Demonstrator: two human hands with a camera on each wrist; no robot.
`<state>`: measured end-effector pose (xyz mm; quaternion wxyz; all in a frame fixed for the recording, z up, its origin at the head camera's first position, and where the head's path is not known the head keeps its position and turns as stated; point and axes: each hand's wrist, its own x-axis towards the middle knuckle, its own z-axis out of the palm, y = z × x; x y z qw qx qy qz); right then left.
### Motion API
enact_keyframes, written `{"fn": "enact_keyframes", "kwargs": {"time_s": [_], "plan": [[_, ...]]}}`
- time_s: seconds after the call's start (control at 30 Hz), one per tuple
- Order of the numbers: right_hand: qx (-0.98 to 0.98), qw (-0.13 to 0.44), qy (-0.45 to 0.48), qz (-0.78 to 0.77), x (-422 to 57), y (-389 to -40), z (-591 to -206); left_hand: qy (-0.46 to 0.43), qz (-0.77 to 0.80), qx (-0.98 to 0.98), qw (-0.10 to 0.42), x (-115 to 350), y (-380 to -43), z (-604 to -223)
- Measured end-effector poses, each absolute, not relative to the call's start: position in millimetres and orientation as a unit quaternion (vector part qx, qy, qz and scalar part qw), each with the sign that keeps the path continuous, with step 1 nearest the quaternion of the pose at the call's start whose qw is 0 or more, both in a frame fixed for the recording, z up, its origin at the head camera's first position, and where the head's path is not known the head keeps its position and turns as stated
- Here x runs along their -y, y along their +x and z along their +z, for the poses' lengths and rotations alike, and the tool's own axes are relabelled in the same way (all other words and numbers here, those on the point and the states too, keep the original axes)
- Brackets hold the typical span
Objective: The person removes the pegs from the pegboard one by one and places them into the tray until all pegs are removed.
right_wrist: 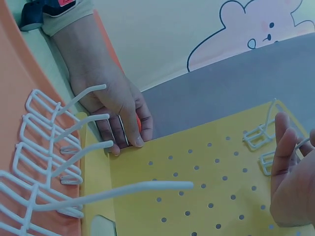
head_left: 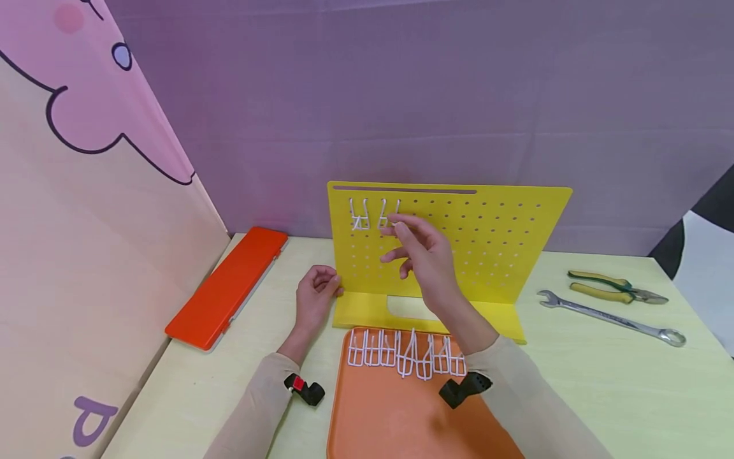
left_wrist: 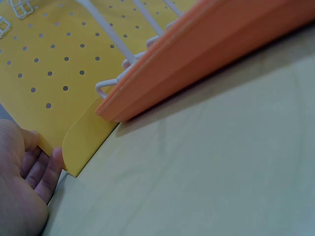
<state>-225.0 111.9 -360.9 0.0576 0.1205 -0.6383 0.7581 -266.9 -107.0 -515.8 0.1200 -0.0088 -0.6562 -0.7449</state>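
A yellow pegboard [head_left: 487, 248] stands upright on its base at the back of the table. My left hand [head_left: 314, 296] grips its lower left edge, the thumb on the front face in the left wrist view. At the board's upper left, my right hand [head_left: 427, 255] pinches a white wire hook [head_left: 383, 213] that lies against the board; the fingers partly hide it. Another white hook [head_left: 359, 220] hangs in the holes to its left. Several more white wire hooks [right_wrist: 51, 132] lie in a row along the far end of the orange tray [head_left: 390, 414].
A red flat case [head_left: 232, 287] lies on the table at the left. To the right are pliers [head_left: 608, 290] with yellow-green handles and a combination wrench [head_left: 613, 317]. A purple cloth backdrop [head_left: 424, 95] rises behind the board.
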Motion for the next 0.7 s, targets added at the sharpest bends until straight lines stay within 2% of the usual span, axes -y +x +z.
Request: {"fn": "enact_keyframes", "kwargs": {"time_s": [0.27, 0.7], "plan": [[0.636, 0.058, 0.114, 0.761, -109.8, -230.0, -361.4, -0.006, -0.738, 0.665, 0.116, 107.3, -266.5, -515.2], [0.647, 0.094, 0.124, 0.746, -107.8, -229.2, -363.7, -0.004, -0.737, 0.665, 0.116, 107.0, -266.8, -515.3]]}}
